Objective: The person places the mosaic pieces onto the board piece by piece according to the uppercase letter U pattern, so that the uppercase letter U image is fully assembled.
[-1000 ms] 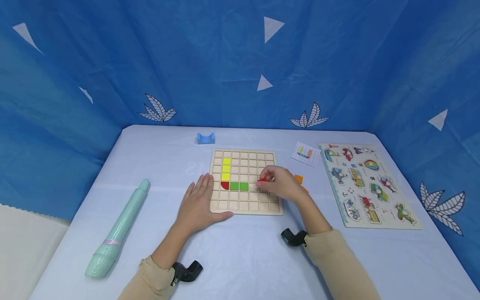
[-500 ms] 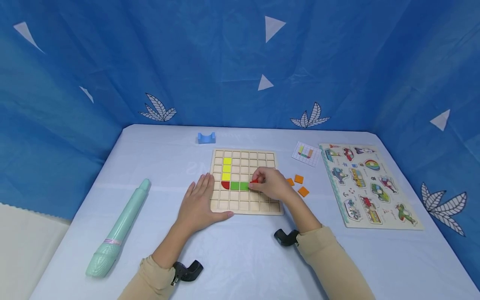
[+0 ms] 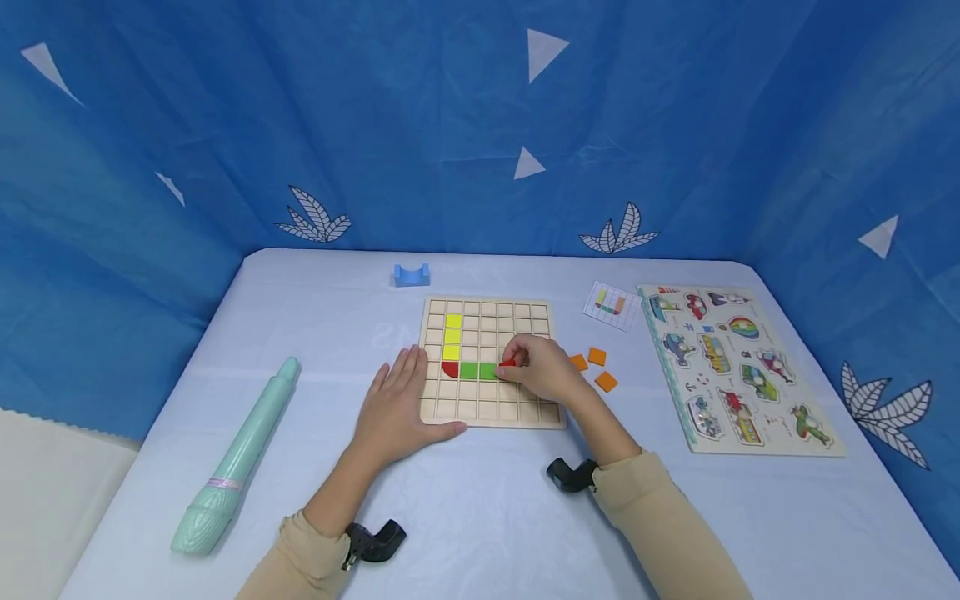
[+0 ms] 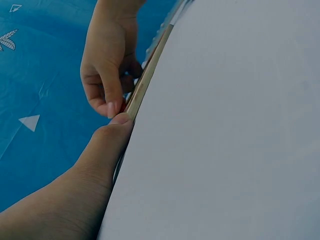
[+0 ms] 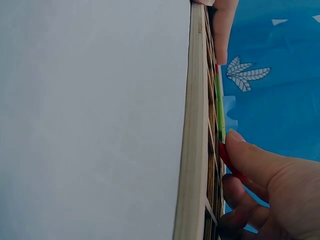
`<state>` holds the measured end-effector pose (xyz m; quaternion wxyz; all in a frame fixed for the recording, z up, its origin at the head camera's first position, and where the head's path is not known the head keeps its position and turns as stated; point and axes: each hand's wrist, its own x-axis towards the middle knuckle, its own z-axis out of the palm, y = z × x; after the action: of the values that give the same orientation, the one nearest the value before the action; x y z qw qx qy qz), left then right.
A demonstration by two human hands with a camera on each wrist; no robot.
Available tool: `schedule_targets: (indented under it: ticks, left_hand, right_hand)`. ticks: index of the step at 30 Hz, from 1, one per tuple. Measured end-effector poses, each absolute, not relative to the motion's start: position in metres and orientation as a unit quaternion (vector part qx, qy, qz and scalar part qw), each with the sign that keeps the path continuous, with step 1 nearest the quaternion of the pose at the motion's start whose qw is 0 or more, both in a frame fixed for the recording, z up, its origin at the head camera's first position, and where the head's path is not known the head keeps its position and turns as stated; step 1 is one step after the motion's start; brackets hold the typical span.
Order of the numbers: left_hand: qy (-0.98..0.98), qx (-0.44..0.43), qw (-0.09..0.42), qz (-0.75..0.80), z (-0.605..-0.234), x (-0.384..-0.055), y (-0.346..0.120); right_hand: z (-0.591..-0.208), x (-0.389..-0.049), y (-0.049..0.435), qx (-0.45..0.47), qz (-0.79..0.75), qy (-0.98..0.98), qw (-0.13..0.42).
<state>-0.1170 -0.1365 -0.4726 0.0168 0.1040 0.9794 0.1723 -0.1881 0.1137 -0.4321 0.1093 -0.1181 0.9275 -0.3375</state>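
A wooden grid board (image 3: 487, 410) lies on the table. In it sit a column of yellow square tiles (image 3: 452, 337), a red rounded tile (image 3: 450, 369) below them and two green square tiles (image 3: 468, 371) in a row. My left hand (image 3: 393, 408) rests flat with spread fingers along the board's left edge, its thumb at the near edge. With thumb and fingers my right hand (image 3: 543, 367) pinches a red tile (image 5: 231, 162) over the grid, right beside the second green tile. In the right wrist view this tile stands tilted at the board's surface, partly hidden by the fingers.
Several orange square tiles (image 3: 606, 382) lie right of the board. Behind them is a small pattern card (image 3: 611, 306). A picture puzzle board (image 3: 742, 375) lies at the right, a mint-green toy microphone (image 3: 240, 454) at the left, and a blue cradle-shaped block (image 3: 412, 276) at the back.
My right hand has moved left across the grid with the red tile, up to the green tiles, uncovering the orange tiles. Over the last half second it barely moves. The left hand stays put.
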Motion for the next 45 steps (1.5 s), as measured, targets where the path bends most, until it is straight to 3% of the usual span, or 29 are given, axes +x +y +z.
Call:
schedule_targets:
  ticks: [45]
  left_hand:
    - [0.979,0.106,0.008,0.172,-0.4739,-0.1174,-0.1359]
  right_hand:
    - [-0.4371,-0.1858,0.1132,-0.12,-0.311,0.939,0.085]
